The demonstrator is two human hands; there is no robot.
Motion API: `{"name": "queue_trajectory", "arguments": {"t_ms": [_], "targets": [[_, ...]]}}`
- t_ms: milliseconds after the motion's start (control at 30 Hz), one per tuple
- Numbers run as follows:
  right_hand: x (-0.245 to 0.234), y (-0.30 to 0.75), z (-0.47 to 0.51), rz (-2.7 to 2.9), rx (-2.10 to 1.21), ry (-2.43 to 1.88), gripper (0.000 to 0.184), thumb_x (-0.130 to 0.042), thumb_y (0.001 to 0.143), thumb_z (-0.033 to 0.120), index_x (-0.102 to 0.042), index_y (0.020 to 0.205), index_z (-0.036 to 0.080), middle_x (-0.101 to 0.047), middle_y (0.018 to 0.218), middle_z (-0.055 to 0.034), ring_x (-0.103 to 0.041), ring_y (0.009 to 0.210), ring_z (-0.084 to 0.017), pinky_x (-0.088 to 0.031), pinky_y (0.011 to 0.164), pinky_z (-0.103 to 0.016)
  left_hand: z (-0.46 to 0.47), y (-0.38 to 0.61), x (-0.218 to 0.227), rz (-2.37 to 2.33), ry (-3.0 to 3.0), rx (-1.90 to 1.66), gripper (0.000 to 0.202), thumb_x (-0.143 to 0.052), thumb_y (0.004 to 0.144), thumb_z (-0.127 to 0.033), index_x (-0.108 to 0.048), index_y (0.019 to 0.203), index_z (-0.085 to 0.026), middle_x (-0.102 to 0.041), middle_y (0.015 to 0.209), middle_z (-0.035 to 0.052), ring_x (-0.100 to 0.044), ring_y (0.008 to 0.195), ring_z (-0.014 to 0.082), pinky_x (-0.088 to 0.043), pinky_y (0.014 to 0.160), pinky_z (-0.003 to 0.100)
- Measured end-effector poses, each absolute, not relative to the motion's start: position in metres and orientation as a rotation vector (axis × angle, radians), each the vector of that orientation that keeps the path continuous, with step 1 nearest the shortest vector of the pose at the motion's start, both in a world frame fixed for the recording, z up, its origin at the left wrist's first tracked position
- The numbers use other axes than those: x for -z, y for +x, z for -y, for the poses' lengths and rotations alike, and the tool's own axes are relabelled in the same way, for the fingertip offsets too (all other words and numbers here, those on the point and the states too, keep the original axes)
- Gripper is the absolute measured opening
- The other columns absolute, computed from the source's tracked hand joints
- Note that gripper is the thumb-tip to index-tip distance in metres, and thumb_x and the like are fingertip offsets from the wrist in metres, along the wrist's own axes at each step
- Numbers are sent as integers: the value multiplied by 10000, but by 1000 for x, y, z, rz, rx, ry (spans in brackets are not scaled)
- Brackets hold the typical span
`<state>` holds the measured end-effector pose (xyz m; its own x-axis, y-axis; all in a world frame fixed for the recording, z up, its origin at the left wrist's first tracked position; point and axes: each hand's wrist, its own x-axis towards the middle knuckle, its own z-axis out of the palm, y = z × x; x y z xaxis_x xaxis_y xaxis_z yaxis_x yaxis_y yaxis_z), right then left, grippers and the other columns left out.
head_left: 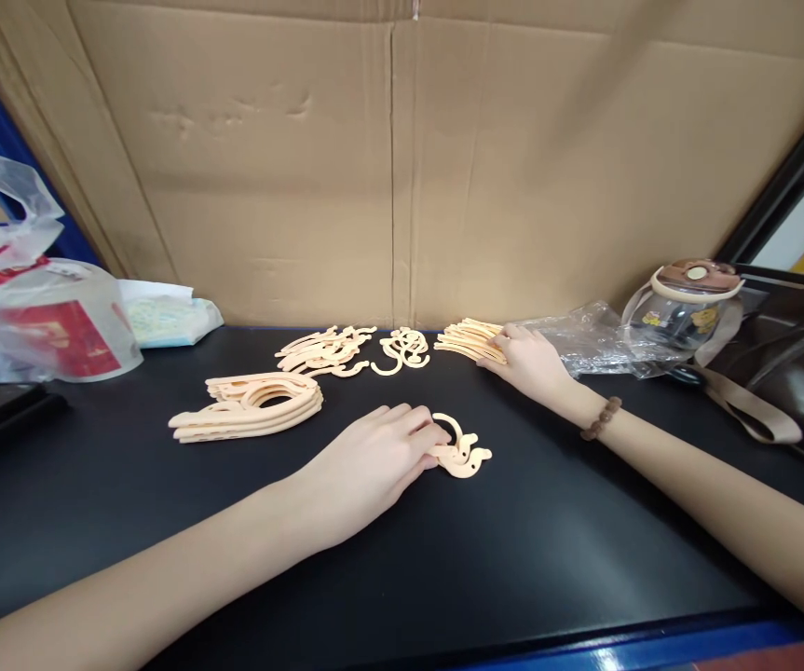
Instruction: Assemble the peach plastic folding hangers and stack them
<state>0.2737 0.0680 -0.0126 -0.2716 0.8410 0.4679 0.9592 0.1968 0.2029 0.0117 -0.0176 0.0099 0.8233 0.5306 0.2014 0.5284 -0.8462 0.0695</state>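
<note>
My left hand (374,466) is closed on a partly covered cream plastic folding hanger (461,457), with its curved hook and rounded ends showing beyond my fingers near the table's middle. Farther back, my right hand (531,363) has its thumb and fingers closed around the right end of a pile of slim cream plastic strips (468,337). A heap of cream hooks (408,347) lies left of that pile. Beside it is a loose group of cream hanger arms (321,350). Several folded cream hangers (248,407) are stacked left of my left hand.
A black tabletop (548,550) ends in front at a blue edge. Cardboard (268,168) stands behind. At left are a plastic bag with a tub (59,326), a tissue pack (170,317) and a dark flat object (3,415). Clear wrapping (590,340) and a bottle (685,312) sit at right.
</note>
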Motion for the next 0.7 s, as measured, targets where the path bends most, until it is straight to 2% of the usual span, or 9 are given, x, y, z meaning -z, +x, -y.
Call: {"name": "queue_trajectory", "arguments": {"t_ms": [167, 433, 700], "targets": [[14, 274, -69, 2192, 669, -1747, 301, -548, 884, 409, -667, 877, 132, -617, 945, -128, -563, 902, -270, -404, 784, -363, 19, 12, -9, -819, 3024, -347, 207, -399, 975, -199, -593, 1049, -201, -606, 1018, 21, -558, 883, 169, -409, 761, 294], [14, 272, -69, 2181, 597, -1746, 175, -534, 874, 271, -651, 886, 141, -634, 926, -101, -546, 942, -259, -362, 807, -343, 19, 12, -10, -824, 3026, -313, 193, -426, 958, -172, -593, 1049, -209, -606, 1012, 13, -556, 875, 171, -401, 756, 291], [6, 266, -63, 2252, 509, -1740, 201, -489, 883, 293, -603, 789, 156, -650, 871, -96, -556, 882, -243, -343, 762, -329, 18, 11, -9, -833, 3002, -259, 219, -411, 957, -153, -575, 1094, -203, -601, 1050, 14, -548, 923, 180, -404, 789, 322]]}}
